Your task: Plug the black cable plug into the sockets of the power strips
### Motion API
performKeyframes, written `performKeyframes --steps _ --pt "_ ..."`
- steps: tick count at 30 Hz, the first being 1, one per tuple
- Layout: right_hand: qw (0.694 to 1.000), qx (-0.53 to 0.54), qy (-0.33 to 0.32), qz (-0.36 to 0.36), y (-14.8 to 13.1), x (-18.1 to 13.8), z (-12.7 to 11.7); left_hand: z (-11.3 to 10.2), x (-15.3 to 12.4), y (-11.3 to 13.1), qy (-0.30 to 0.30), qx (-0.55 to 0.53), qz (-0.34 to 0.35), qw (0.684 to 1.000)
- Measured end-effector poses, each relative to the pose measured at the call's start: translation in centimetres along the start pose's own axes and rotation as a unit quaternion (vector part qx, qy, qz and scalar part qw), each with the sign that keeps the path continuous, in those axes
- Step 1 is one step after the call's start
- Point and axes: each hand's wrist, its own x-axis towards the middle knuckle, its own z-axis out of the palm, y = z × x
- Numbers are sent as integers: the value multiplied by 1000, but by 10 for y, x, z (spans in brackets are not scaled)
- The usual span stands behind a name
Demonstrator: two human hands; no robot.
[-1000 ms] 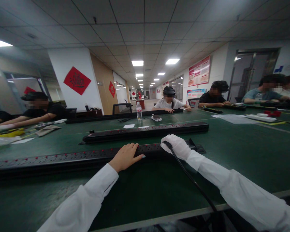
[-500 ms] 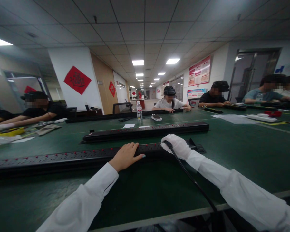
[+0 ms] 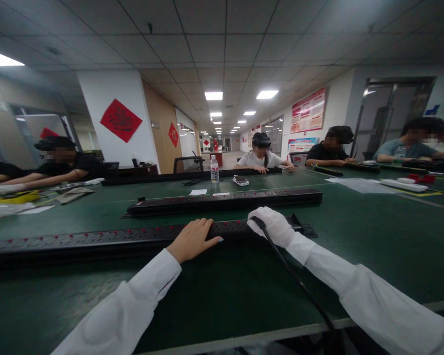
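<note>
A long black power strip (image 3: 107, 238) with red buttons along its top lies across the table in front of me. My left hand (image 3: 195, 239), bare, rests over its top, fingers laid across and thumb apart near the front edge. My right hand (image 3: 269, 225), in a white glove, is closed around a black plug (image 3: 258, 223) at the strip's right part. From that plug a black cord (image 3: 292, 270) runs down over the table's front edge. The glove hides the plug's tip, so I cannot tell whether it is in a socket.
Behind lies a second black power strip (image 3: 225, 201) with red buttons. Farther back stand a water bottle (image 3: 214, 170) and a phone (image 3: 240, 181) on a white object. Paper slips (image 3: 198, 192) lie near the second strip. Several people in headsets sit around the green table (image 3: 373, 241).
The view has shifted very slightly. Both hands keep their places on the strip and the plug.
</note>
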Motion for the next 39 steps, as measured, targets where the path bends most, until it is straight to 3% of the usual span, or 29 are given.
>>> performKeyframes --steps 12,19,27,39 --pt "1000 5 8 -6 1 1 2 -2 -2 0 10 -25 -6 1000" --pt "998 1 33 55 0 0 12 -3 -1 0 9 -26 -2 1000" --pt "999 -17 32 10 0 3 8 -2 -1 -1 24 -6 1 1000" --pt "999 -41 20 5 2 3 6 -11 -8 -11 11 12 25 1000"
